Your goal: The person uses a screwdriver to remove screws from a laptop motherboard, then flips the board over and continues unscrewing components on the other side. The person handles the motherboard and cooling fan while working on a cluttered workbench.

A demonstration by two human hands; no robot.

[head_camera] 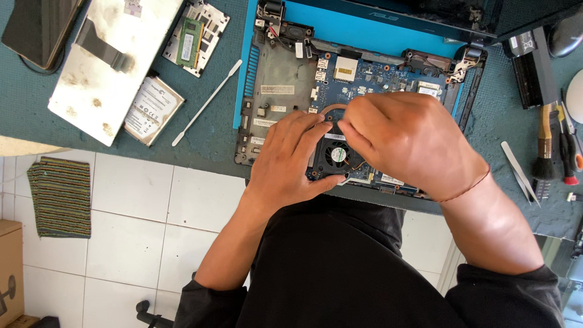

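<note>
An opened laptop base [274,82] with a blue frame and a blue circuit board lies on the teal work mat [209,136]. A black cooling fan [336,155] with a copper heat pipe [333,109] sits near its front edge. My left hand [285,159] rests on the fan's left side, fingers curled over its top edge. My right hand [408,140] comes from the right, with its fingertips pinched at the fan's upper edge. What they pinch is hidden.
A white plastic spudger [206,102], a hard drive [153,109], a memory-slot cover [197,37] and a keyboard lying back-up [106,61] lie left of the laptop. Tweezers [518,170], a brush [545,146] and screwdrivers [568,149] lie right. Below is white tiled floor with a striped cloth [61,194].
</note>
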